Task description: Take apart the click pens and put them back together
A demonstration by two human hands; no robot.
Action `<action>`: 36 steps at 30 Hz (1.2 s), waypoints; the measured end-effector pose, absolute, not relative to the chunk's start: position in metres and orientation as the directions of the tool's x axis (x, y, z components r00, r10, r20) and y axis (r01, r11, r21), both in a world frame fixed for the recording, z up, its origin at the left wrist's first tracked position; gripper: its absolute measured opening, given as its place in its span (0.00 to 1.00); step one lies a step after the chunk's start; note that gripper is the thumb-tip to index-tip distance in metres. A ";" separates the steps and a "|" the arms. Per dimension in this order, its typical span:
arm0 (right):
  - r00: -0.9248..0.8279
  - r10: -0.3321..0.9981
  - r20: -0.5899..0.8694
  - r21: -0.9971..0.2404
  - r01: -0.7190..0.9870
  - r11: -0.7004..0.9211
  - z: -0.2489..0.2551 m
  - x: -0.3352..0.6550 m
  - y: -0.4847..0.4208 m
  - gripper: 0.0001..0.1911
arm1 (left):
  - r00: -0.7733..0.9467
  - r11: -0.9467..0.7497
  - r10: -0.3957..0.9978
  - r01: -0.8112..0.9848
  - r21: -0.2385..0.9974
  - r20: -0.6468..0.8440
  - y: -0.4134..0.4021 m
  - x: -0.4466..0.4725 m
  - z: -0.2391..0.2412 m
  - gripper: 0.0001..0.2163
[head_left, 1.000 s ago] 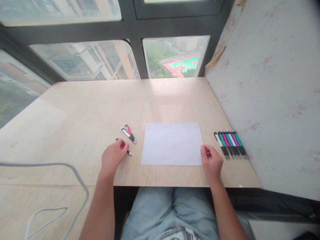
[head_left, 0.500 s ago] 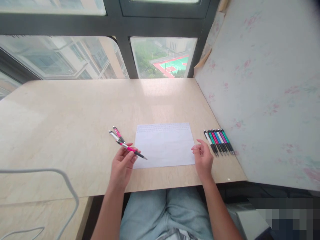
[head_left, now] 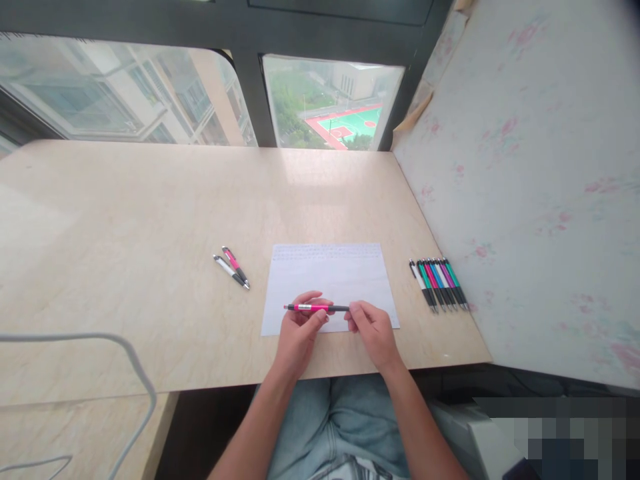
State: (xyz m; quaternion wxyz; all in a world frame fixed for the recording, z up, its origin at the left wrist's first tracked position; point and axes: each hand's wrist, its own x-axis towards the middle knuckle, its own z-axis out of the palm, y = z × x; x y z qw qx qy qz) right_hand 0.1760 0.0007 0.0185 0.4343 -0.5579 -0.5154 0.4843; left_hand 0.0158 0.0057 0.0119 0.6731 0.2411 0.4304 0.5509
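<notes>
A pink pen (head_left: 313, 307) is held level over the lower edge of a white sheet of paper (head_left: 330, 273). My left hand (head_left: 299, 330) grips its pink barrel with closed fingers. My right hand (head_left: 373, 331) pinches the pen's dark end between thumb and fingers. The sheet lies on the beige table (head_left: 150, 220) and carries faint lines of writing along its top edge. Two more pens (head_left: 231, 266), one pink and one white, lie side by side on the table left of the sheet.
A row of several coloured pens (head_left: 439, 283) lies right of the sheet, close to a patterned wall (head_left: 525, 173). A white cable (head_left: 120, 353) loops over the table's left front corner. Windows (head_left: 330, 107) run behind the table's far edge.
My left hand picked a pink pen up from the table left of the sheet and carried it right, over the paper. My right hand moved left and took hold of its other end.
</notes>
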 end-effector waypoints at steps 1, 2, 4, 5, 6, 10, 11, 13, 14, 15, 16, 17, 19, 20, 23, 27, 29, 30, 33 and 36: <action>-0.009 0.994 -0.112 -0.983 0.148 -0.109 0.018 0.176 0.001 0.24 | 0.023 0.276 0.950 -0.530 0.802 -0.312 0.005 0.015 0.011 0.14; -0.015 0.992 -0.127 -0.983 0.135 -0.124 0.018 0.177 0.002 0.24 | 0.028 0.277 0.951 -0.527 0.804 -0.309 0.004 0.014 0.011 0.14; -0.014 0.988 -0.151 -0.982 0.120 -0.148 0.018 0.178 0.002 0.25 | 0.044 0.276 0.954 -0.510 0.815 -0.296 0.003 0.012 0.011 0.11; -0.005 0.987 -0.159 -0.980 0.123 -0.157 0.018 0.178 0.003 0.26 | 0.048 0.274 0.956 -0.495 0.825 -0.288 0.002 0.012 0.011 0.10; 0.008 0.986 -0.164 -0.978 0.133 -0.164 0.019 0.178 0.003 0.26 | 0.052 0.273 0.958 -0.479 0.835 -0.283 0.002 0.012 0.011 0.09; 0.040 0.988 -0.148 -0.967 0.203 -0.153 0.020 0.175 0.002 0.27 | 0.055 0.284 0.955 -0.460 0.841 -0.293 0.004 0.011 0.009 0.09; 0.037 0.991 -0.131 -0.964 0.227 -0.136 0.021 0.174 0.001 0.27 | 0.049 0.288 0.952 -0.468 0.835 -0.301 0.004 0.011 0.008 0.09; 0.022 0.997 -0.070 -0.955 0.287 -0.073 0.022 0.172 0.000 0.26 | 0.030 0.295 0.946 -0.495 0.817 -0.323 0.005 0.011 0.006 0.09; 0.013 1.000 -0.026 -0.947 0.320 -0.029 0.023 0.171 0.000 0.26 | 0.022 0.300 0.942 -0.510 0.806 -0.336 0.006 0.011 0.006 0.09; 0.003 1.000 0.021 -0.935 0.354 0.019 0.023 0.171 0.000 0.25 | 0.018 0.305 0.937 -0.524 0.795 -0.348 0.006 0.011 0.006 0.09; -0.007 0.998 0.070 -0.921 0.385 0.067 0.023 0.171 0.000 0.24 | 0.018 0.312 0.933 -0.537 0.784 -0.359 0.007 0.011 0.006 0.10; -0.023 0.993 0.113 -0.905 0.411 0.112 0.024 0.172 0.001 0.23 | 0.020 0.317 0.930 -0.549 0.773 -0.367 0.007 0.011 0.006 0.10; -0.060 0.983 0.175 -0.880 0.438 0.184 0.023 0.174 0.002 0.19 | 0.024 0.320 0.927 -0.571 0.756 -0.374 0.008 0.011 0.007 0.10; -0.078 0.978 0.191 -0.876 0.436 0.206 0.023 0.175 0.003 0.17 | 0.023 0.318 0.926 -0.583 0.748 -0.376 0.009 0.011 0.008 0.10; -0.077 0.977 0.197 -0.898 0.386 0.212 0.021 0.178 0.005 0.09 | 0.005 0.302 0.925 -0.617 0.727 -0.380 0.010 0.012 0.009 0.10; 0.029 0.994 0.110 -0.944 0.315 0.095 0.019 0.181 0.007 0.11 | -0.002 0.292 0.925 -0.634 0.716 -0.379 0.010 0.013 0.010 0.10; 0.025 0.999 0.037 -0.952 0.305 0.028 0.018 0.183 0.007 0.18 | 0.005 0.296 0.927 -0.624 0.724 -0.375 0.009 0.013 0.010 0.10; 0.013 1.000 0.007 -0.953 0.304 0.003 0.018 0.184 0.007 0.20 | 0.007 0.297 0.928 -0.617 0.729 -0.372 0.009 0.013 0.010 0.09; -0.006 1.000 -0.018 -0.957 0.289 -0.016 0.018 0.187 0.007 0.17 | 0.008 0.296 0.931 -0.600 0.743 -0.364 0.008 0.014 0.009 0.09; -0.002 1.000 0.019 -0.968 0.250 0.019 0.016 0.188 0.006 0.10 | 0.010 0.295 0.932 -0.597 0.746 -0.361 0.008 0.014 0.009 0.09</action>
